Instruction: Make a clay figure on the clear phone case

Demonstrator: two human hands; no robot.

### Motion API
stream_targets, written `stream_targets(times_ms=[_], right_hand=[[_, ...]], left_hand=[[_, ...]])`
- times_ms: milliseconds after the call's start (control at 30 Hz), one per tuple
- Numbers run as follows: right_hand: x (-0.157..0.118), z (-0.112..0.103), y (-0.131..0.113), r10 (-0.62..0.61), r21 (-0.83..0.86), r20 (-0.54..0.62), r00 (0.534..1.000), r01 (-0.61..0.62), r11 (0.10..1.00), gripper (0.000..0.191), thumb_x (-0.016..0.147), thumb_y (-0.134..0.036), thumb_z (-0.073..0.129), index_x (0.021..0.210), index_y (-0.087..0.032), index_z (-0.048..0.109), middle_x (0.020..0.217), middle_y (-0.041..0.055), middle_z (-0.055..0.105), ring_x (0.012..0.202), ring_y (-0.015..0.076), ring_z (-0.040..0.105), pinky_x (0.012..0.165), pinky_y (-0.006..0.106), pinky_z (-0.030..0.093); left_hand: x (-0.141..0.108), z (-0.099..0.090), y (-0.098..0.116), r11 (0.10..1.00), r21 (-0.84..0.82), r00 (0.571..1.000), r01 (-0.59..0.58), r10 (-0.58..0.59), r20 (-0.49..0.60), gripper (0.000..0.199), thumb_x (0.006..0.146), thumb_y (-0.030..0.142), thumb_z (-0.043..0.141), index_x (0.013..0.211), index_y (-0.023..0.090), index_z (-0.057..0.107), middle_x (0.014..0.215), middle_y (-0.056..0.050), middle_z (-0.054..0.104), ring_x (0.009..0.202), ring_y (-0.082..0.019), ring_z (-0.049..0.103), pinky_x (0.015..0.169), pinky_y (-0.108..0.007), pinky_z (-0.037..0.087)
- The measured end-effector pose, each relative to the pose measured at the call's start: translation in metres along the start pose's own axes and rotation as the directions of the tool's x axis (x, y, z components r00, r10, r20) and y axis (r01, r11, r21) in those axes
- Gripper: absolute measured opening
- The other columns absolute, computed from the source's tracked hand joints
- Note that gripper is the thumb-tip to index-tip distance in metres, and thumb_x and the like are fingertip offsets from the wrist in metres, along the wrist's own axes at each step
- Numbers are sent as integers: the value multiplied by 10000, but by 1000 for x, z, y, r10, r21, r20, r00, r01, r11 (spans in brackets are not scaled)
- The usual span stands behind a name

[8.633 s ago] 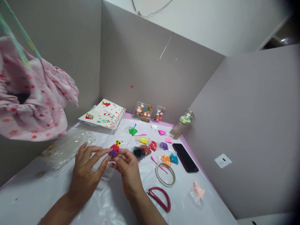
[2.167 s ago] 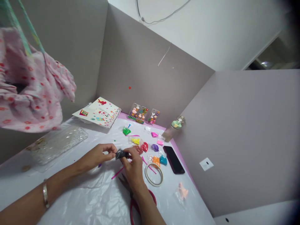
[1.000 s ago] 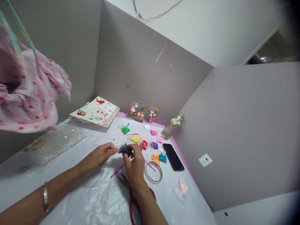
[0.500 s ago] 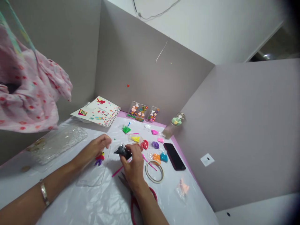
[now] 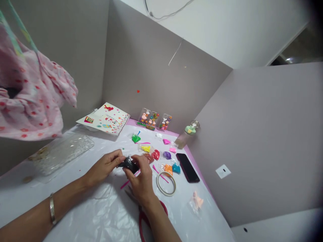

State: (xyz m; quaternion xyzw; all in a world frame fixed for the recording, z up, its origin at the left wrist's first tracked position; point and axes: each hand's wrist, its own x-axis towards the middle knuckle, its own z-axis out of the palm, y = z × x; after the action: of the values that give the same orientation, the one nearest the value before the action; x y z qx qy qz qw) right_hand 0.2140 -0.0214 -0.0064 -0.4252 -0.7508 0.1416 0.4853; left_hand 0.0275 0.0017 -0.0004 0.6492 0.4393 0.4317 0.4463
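A small plastic bag of black clay [image 5: 129, 164] is held up over the middle of the table between both my hands. My left hand [image 5: 107, 165] pinches its left end with thumb and fingers. From the other side, my right hand [image 5: 141, 178] grips the bag. Beneath my right wrist lie red-handled scissors [image 5: 141, 220], partly covered by the forearm. A pink modelling stick [image 5: 125, 184] lies just below the bag. Under my left forearm, a clear phone case [image 5: 103, 191] is mostly hidden.
Several clay packets, among them red [image 5: 155, 154], purple [image 5: 167, 155] and orange [image 5: 168, 169], lie beyond my hands. A tape roll [image 5: 166, 194], phone [image 5: 188, 168] and bottle [image 5: 185, 137] are to the right. Decorated cases [image 5: 165, 121] lean on the wall. A clear tray [image 5: 68, 151] and notebook [image 5: 108, 121] lie left.
My left hand has moved right and up to the black clay bag and taken hold of its left end. My right hand, still holding the bag, has shifted slightly left.
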Motion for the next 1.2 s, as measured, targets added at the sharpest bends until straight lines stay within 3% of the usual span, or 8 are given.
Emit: stream_targets(times_ms=[133,267,367,467,633,833,933,1200], right_hand=[[1,-2,-3,125,130,81,989,-135,982,447,794,-185,827,1207,-227,661,1037,51,692,948,240,644,864,367,526],[5,-5,-8,306,408,198,931,-362,838,411,866,-365,783,1239,-227,680,1181,77,713,1060,246,674,918,361,542],[9,-5,-11,331,492,292,897,-438,753,234,902,-401,741,1031,-206,741,969,43,740,884,211,678,809,323,532],[10,-1,-11,350,521,289,891,-453,724,166,875,-362,755,869,-200,721,783,-1,697,750,177,636,741,301,499],[9,-1,-2,402,535,218,889,-453,713,126,849,-309,750,813,-190,726,720,-9,687,677,157,603,673,281,458],[12,-9,1,419,552,185,889,-446,704,190,864,-377,769,809,-196,745,736,-4,697,699,164,624,686,281,486],[14,-11,-1,409,568,208,889,-450,689,237,882,-430,754,836,-198,758,767,5,712,714,170,640,690,286,510],[15,-11,1,394,588,193,899,-427,687,167,799,-359,820,847,-212,757,822,18,753,778,195,684,749,313,550]], left_hand=[[-3,-9,6,996,87,1000,-22,21,12,438,928,617,583,720,247,476,656,63,461,622,-169,445,593,-274,356],[-3,-6,5,988,140,997,-60,52,57,419,941,590,520,708,247,464,676,52,487,649,-182,478,629,-291,374],[-3,2,4,982,161,991,-101,85,106,404,933,565,505,689,245,474,683,39,511,674,-191,493,653,-302,383],[-3,4,3,977,181,990,-114,98,100,398,962,549,480,700,252,442,674,49,476,661,-184,467,640,-300,362],[-3,-1,-2,974,186,989,-127,109,103,425,1038,553,367,779,246,506,733,40,534,679,-180,496,665,-297,398],[-5,3,-2,978,169,988,-121,102,114,366,970,549,565,789,232,587,733,31,592,712,-190,534,666,-289,400],[-5,2,-1,984,144,993,-103,94,73,367,944,544,601,760,227,607,713,27,601,705,-193,538,665,-291,407],[-2,1,-1,991,109,993,-79,87,-75,294,851,512,708,833,228,783,793,-2,688,617,-164,483,616,-297,370]])
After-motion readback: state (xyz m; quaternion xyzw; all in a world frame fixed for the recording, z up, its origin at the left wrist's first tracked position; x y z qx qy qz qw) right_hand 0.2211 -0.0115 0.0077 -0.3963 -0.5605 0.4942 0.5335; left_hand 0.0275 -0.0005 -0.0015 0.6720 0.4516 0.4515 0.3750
